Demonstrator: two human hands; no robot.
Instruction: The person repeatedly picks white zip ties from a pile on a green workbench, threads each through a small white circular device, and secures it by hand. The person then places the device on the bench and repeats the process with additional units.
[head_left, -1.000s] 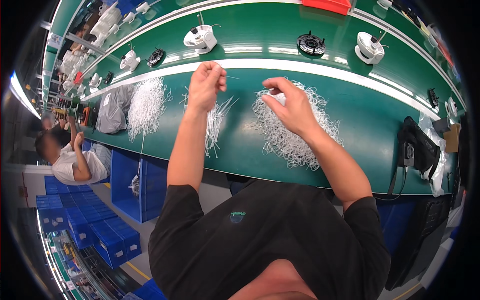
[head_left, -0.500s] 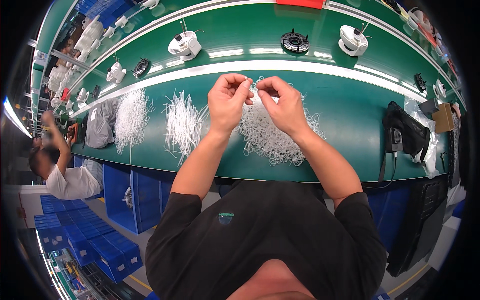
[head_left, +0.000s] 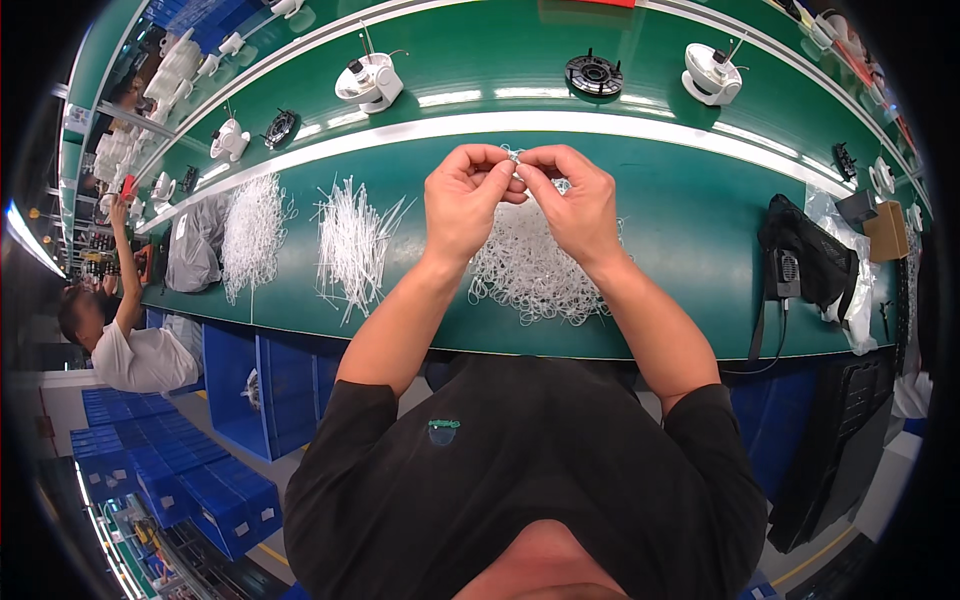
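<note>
My left hand (head_left: 463, 205) and my right hand (head_left: 580, 205) meet fingertip to fingertip, both closed in a pinch. Between them is a thin, pale cable tie (head_left: 513, 154), mostly covered by the fingers. Below the hands spreads a pile of looped white cable ties (head_left: 540, 272) on the green table. To the left of my left forearm lies a bundle of straight white cable ties (head_left: 352, 245), and beyond it another heap of looped ties (head_left: 253, 235).
Past the table's white edge, a green conveyor (head_left: 480, 70) carries white fan-like housings (head_left: 368, 82) and black round bases (head_left: 594, 75). A black mesh bag (head_left: 808, 250) lies at the right, a grey plastic bag (head_left: 196, 250) at the left. A person (head_left: 140, 350) reaches toward the line at far left.
My hands have come together, the right moving left until the fingertips meet. The housings and bases on the conveyor have barely shifted. The person at far left has raised an arm higher.
</note>
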